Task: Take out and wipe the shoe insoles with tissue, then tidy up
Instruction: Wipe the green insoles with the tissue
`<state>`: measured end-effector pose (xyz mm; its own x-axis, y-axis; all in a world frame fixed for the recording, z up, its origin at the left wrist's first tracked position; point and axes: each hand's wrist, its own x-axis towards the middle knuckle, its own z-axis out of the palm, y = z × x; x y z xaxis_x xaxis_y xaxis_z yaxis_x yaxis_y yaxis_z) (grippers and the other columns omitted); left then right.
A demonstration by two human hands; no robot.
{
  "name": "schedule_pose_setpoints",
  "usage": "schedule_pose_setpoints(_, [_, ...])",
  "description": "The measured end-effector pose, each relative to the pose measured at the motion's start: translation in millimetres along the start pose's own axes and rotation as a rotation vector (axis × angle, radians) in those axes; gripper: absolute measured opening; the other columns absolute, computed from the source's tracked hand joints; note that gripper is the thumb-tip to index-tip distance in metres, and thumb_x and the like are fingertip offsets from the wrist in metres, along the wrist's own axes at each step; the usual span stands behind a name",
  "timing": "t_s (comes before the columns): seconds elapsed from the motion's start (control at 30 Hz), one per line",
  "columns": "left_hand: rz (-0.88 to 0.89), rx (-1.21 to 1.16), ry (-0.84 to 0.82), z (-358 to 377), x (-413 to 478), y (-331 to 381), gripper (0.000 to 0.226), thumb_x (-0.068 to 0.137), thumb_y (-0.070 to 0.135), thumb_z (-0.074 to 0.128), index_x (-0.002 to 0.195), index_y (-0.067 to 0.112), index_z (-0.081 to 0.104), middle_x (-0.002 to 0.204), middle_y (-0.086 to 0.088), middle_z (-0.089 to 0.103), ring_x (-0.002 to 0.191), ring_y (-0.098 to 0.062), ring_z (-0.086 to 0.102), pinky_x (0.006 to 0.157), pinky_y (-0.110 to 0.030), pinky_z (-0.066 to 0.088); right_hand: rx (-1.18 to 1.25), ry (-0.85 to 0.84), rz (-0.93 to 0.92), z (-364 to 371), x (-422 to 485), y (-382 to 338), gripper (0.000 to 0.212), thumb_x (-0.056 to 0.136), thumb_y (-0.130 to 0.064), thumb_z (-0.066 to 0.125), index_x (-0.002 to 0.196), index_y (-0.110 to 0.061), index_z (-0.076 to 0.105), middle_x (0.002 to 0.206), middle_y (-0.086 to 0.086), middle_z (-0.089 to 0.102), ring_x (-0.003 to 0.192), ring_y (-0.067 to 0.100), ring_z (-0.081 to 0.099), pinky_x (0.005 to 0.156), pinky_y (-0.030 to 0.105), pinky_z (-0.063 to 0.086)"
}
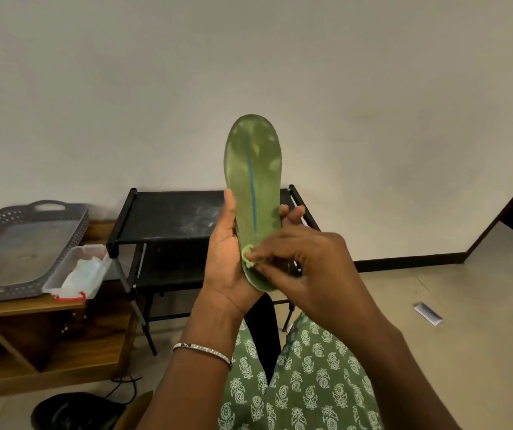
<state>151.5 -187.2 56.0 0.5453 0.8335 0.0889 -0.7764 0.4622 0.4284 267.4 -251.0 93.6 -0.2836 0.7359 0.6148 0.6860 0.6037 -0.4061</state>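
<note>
Far left u've got 1 grey plastic tray (25, 243) w/ holes round the rim, on a wood shelf unit (25, 308). Just beside it is 1 clear plastic box (56, 279) w/ red clips, white tissue (84, 271) inside. Next, 1 black metal rack (168, 212) w/ a dusty top, right behind the insole. Ur left hand (227, 265) wraps round the heel end of the 1 green insole (253, 169), held upright, speckly worn surface w/ a blue line. Ur right hand (308, 265) pinches a small pale curled bit (247, 254) at the heel edge, can't tell if it's tissue. 1 paper scrap (428, 313) lies on the floor (481, 352) far right.
</note>
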Motion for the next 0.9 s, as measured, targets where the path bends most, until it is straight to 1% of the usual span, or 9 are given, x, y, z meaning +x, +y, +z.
schedule_pose_setpoints(0.07, [0.012,-0.012,0.007,-3.4,1.2,1.1,0.077,0.093,0.070,0.045,0.113,-0.002,0.065,0.103,-0.014,0.068,0.106,-0.028,0.065,0.119,-0.047,0.032,0.034,-0.133,0.020,-6.7,-8.2,-0.2,0.015,0.080,-0.016,0.078,0.095,-0.020,0.080,0.091,-0.011,0.074,0.082,0.003,0.066,0.075,0.027,0.055])
schedule_pose_setpoints(0.13, [0.011,-0.021,0.012,0.9,1.4,-2.1,0.074,0.093,0.069,0.048,0.115,0.000,0.065,0.104,-0.013,0.065,0.108,-0.029,0.064,0.116,-0.048,0.036,0.017,-0.159,0.028,-11.5,-8.5,3.7,0.015,0.078,-0.017,0.079,0.093,-0.021,0.080,0.089,-0.011,0.074,0.080,0.002,0.066,0.073,0.025,0.055])
schedule_pose_setpoints(0.23, [-0.021,0.001,-0.017,13.1,-0.9,-9.0,0.068,0.095,0.065,0.047,0.120,0.004,0.065,0.109,-0.013,0.062,0.112,-0.028,0.062,0.106,-0.045,0.048,-0.125,-0.032,0.014,-12.5,2.2,9.4,0.016,0.077,-0.015,0.080,0.091,-0.021,0.080,0.088,-0.009,0.074,0.079,0.007,0.065,0.072,0.032,0.056])
schedule_pose_setpoints(0.33, [0.012,0.028,0.000,20.1,-2.6,-14.0,0.059,0.099,0.057,0.043,0.118,0.008,0.071,0.113,-0.011,0.066,0.107,-0.024,0.065,0.097,-0.039,0.055,-0.220,0.152,0.021,-10.3,10.1,13.5,0.016,0.079,-0.012,0.078,0.094,-0.018,0.079,0.090,-0.005,0.073,0.082,0.013,0.063,0.071,0.031,0.054])
schedule_pose_setpoints(0.47, [0.022,0.027,0.029,9.8,-0.8,-8.8,0.066,0.096,0.062,0.046,0.117,0.004,0.068,0.108,-0.013,0.064,0.106,-0.026,0.065,0.107,-0.042,0.046,-0.112,0.050,0.035,-7.4,-4.1,10.0,0.018,0.078,-0.009,0.078,0.093,-0.018,0.080,0.093,-0.006,0.073,0.087,0.011,0.064,0.076,0.033,0.056])
schedule_pose_setpoints(0.6, [0.031,0.023,0.029,5.6,0.7,-2.3,0.075,0.095,0.067,0.041,0.100,0.000,0.074,0.096,-0.015,0.071,0.101,-0.028,0.068,0.116,-0.045,0.035,-0.040,-0.109,0.093,-9.3,-21.3,6.1,0.017,0.079,-0.012,0.078,0.093,-0.022,0.080,0.090,-0.013,0.073,0.079,0.002,0.063,0.071,0.025,0.055])
schedule_pose_setpoints(0.67, [0.021,0.021,0.029,9.0,0.2,-4.6,0.074,0.095,0.067,0.042,0.106,0.000,0.071,0.097,-0.013,0.069,0.103,-0.028,0.067,0.116,-0.045,0.036,-0.078,-0.059,0.095,-8.5,-18.9,10.4,0.016,0.079,-0.015,0.078,0.093,-0.022,0.080,0.088,-0.013,0.073,0.079,0.002,0.064,0.071,0.028,0.056])
schedule_pose_setpoints(0.8, [-0.020,0.029,0.036,16.1,-1.4,-9.1,0.073,0.093,0.065,0.049,0.131,0.002,0.058,0.113,-0.014,0.061,0.123,-0.030,0.059,0.102,-0.044,0.051,-0.220,0.199,0.096,-1.4,-4.5,15.8,0.018,0.081,-0.012,0.079,0.098,-0.016,0.079,0.094,-0.003,0.073,0.088,0.015,0.065,0.073,0.037,0.057])
schedule_pose_setpoints(0.9, [0.000,0.010,0.047,13.7,-1.6,-6.7,0.075,0.094,0.064,0.049,0.134,0.001,0.057,0.114,-0.015,0.062,0.129,-0.031,0.056,0.106,-0.045,0.048,-0.223,0.235,0.090,2.4,-6.0,14.1,0.020,0.080,-0.009,0.078,0.099,-0.016,0.078,0.098,-0.002,0.072,0.092,0.017,0.065,0.076,0.035,0.055])
